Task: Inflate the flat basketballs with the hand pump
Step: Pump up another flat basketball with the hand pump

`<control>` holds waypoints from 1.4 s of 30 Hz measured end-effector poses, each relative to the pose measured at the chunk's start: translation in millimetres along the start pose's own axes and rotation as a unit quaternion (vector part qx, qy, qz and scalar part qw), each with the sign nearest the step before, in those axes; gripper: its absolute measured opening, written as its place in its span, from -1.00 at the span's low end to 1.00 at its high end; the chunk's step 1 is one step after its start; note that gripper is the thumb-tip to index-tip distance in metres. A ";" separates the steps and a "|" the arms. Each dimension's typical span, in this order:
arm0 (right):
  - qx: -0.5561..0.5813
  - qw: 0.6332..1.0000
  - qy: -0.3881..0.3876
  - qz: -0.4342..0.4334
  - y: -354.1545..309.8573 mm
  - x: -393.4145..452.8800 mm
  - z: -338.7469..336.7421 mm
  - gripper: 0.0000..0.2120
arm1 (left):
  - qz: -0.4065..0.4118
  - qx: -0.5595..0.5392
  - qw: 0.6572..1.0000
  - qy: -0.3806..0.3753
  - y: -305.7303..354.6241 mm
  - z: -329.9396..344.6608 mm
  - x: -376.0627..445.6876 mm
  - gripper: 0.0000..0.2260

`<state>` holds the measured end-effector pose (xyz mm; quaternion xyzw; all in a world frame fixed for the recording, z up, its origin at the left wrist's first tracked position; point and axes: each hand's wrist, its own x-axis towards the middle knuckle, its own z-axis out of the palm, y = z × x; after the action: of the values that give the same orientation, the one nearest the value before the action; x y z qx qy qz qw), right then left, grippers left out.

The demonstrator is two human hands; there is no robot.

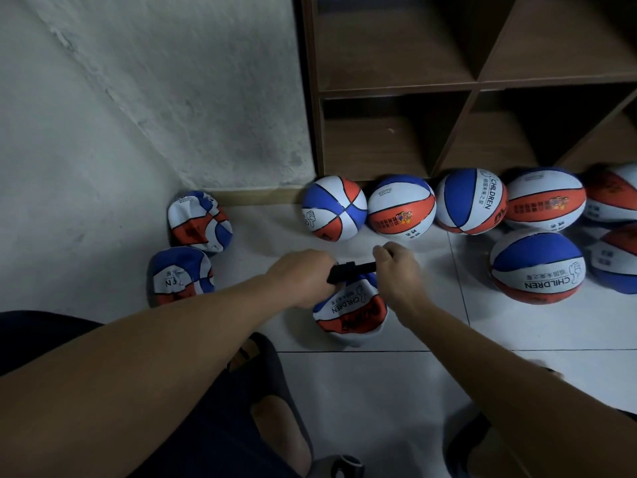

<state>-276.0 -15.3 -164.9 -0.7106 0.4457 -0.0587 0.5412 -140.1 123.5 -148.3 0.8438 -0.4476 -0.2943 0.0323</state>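
I see my left hand (303,276) and right hand (396,267) both gripping the black pump (351,270) just above the flat basketball (351,312).

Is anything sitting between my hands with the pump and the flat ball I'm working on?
Nothing visible. Both hands, left and right, hold the pump directly over the flat ball; the other balls lie apart from it.

Brown cubby shelf (475,86), grey wall (138,98)
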 end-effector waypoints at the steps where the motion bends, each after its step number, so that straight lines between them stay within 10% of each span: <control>1: 0.004 1.000 -0.005 -0.008 -2.5 -4.4 5.9 -0.69 | 0.004 0.015 1.000 0.003 3.1 -0.6 0.9 -0.73; 42: 0.032 0.999 -0.020 0.022 16.4 -7.0 25.8 -0.71 | 0.011 0.100 0.995 -0.005 3.2 8.3 10.8 -0.89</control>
<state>-274.9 7.7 -186.1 -0.6840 0.4478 -0.0469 0.5740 -142.3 115.0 -159.2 0.8366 -0.4837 -0.2520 -0.0511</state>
